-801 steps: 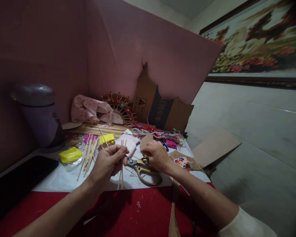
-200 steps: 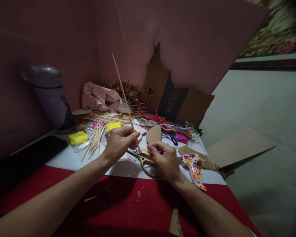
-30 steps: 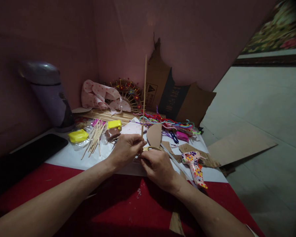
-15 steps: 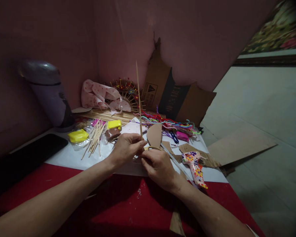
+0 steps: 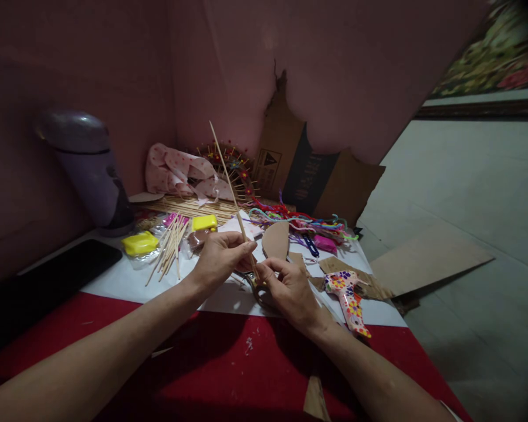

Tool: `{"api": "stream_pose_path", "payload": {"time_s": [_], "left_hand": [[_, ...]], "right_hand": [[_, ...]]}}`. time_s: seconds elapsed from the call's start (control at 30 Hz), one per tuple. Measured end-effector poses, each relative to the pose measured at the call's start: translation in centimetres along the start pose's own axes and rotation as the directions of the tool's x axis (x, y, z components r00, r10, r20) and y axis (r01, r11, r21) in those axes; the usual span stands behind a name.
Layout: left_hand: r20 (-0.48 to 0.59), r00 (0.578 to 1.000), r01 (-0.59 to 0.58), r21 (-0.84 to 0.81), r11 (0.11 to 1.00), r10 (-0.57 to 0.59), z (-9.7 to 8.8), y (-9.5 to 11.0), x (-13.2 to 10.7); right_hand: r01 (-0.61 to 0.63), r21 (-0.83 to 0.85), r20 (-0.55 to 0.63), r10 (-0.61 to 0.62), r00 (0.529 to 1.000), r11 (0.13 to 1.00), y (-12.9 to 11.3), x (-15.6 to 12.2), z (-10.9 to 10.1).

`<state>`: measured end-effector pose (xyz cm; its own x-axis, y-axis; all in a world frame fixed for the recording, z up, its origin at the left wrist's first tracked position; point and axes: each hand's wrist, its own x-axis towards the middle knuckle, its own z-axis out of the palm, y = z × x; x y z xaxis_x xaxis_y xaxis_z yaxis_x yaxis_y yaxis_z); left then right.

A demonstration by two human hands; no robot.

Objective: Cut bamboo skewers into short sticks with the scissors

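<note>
A thin bamboo stick [image 5: 226, 170] rises from between my hands, tilted to the left, with a thicker section near its lower part. My left hand [image 5: 222, 258] pinches it between thumb and fingers. Lower down, the thumb and fingers of my right hand [image 5: 288, 290] are closed on its bottom end. Scissors [image 5: 259, 293] with dark, gold-toned handles show just under my right hand; whether its fingers hold them or they rest on the paper, I cannot tell. Beyond my hands is a rounded cardboard piece [image 5: 276, 239].
Several short sticks [image 5: 169, 249] lie left, beside yellow clay packs [image 5: 139, 242]. Colourful pipe cleaners [image 5: 299, 220] are behind. A flowered glue gun [image 5: 347, 299] lies right. Torn cardboard [image 5: 286, 152] leans on the wall. A tumbler [image 5: 90, 170] and a black phone [image 5: 61, 269] stand left.
The stick has tipped from nearly upright to leaning left. The scissors' handles have dropped below my right hand, whose fingers have come up to the stick's lower end.
</note>
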<state>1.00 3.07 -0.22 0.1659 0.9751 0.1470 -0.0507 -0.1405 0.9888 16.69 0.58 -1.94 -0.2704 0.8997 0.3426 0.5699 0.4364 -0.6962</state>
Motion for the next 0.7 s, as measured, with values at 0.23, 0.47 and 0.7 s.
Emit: {"api": "stream_pose_path", "payload": {"time_s": [0.23,0.47,0.7], "left_hand": [[-0.022,1.000,-0.020,0.024,1.000,0.021,0.31,0.04,-0.16],[0.001,1.000,-0.030,0.029,0.999,0.029,0.30,0.07,-0.28],[0.049,0.999,-0.011,0.012,1.000,0.011,0.20,-0.20,-0.29]], "right_hand": [[-0.024,0.067,0.046,0.021,0.999,0.997,0.14,0.03,0.31],[0.016,0.018,0.074,-0.017,0.997,1.000,-0.01,0.09,0.22],[0.027,0.017,0.084,-0.028,0.996,1.000,-0.20,-0.07,0.13]]}}
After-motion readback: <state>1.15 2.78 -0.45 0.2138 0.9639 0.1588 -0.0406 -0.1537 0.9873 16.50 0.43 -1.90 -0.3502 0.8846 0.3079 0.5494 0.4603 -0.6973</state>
